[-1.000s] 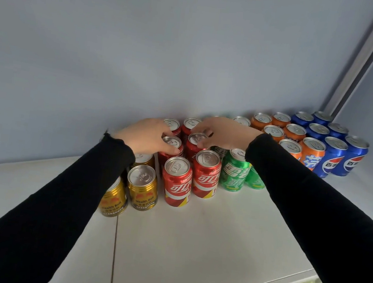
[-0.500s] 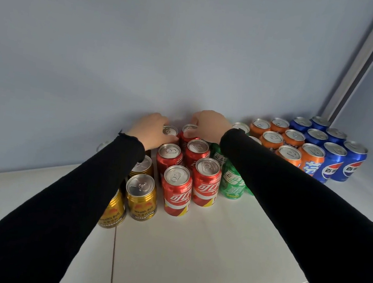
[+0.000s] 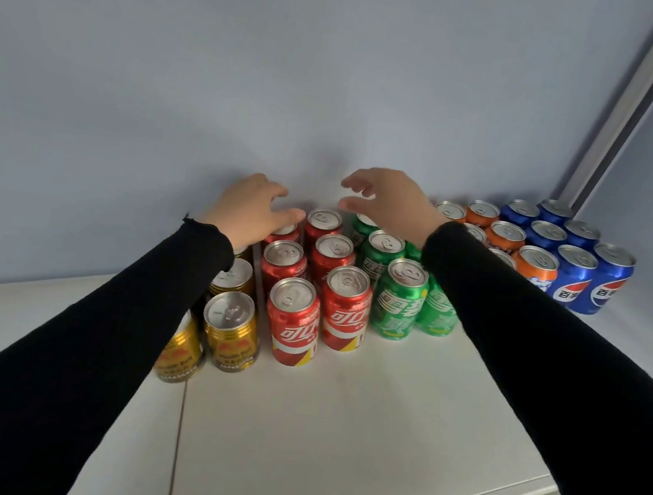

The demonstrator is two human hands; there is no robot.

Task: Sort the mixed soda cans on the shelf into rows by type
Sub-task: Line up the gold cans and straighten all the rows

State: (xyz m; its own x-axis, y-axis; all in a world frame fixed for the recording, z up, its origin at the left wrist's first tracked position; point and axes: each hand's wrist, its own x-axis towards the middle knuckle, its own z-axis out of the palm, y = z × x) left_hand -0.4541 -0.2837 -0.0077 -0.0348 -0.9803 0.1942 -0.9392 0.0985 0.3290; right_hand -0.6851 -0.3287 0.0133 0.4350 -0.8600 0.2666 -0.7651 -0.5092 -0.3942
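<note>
Left hand (image 3: 249, 206): relaxed, fingers loosely spread, gripping nothing, thumb lying over the rim of the rearmost red aluminium cola can (image 3: 283, 233). Right hand (image 3: 388, 205): lifted clear above the back of the cans, fingers splayed and slightly curled, also empty. Both black sleeves (image 3: 512, 334) stretched far forward, wrists near the grey back wall (image 3: 256, 72).

Below and around: red cola cans (image 3: 294, 322) in two files on the white shelf (image 3: 333, 435), gold ribbed cans (image 3: 230, 334) to the left, green lemon-lime cans (image 3: 396, 302) to the right, then orange cans (image 3: 532, 264) and blue cola cans (image 3: 572, 279) toward the corner.

Probably rigid if full, moderately heavy, smooth and slightly slippery walls; best taken round the mid-body or pinched at the top rim. Packed touching, so likely to knock neighbours over.
</note>
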